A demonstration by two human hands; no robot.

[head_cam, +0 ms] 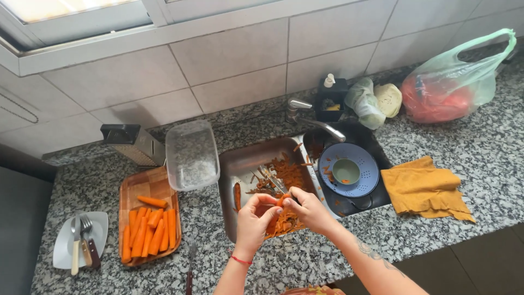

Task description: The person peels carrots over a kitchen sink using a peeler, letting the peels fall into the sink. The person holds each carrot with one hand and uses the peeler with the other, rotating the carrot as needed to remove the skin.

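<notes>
Speckled grey granite desk (305, 257) under a white tiled wall, with a steel sink (245, 158) set into it. Both hands are over the sink: the left hand (252, 218) is closed around a short orange carrot (282, 200), gripping it near the lower end, and the right hand (310, 208) is wrapped on a peeler whose blade I can't really make out. Orange peelings (286, 173) are piled in the basin, next to a blue round colander (349, 169) holding a small green bowl (346, 171). Off to the left, a wooden tray (146, 186) holds peeled carrot sticks (150, 232). To peel well, I'd say keep it low over the basin, stroke away from the gripping fingers, and rotate the carrot a little after each pass.
</notes>
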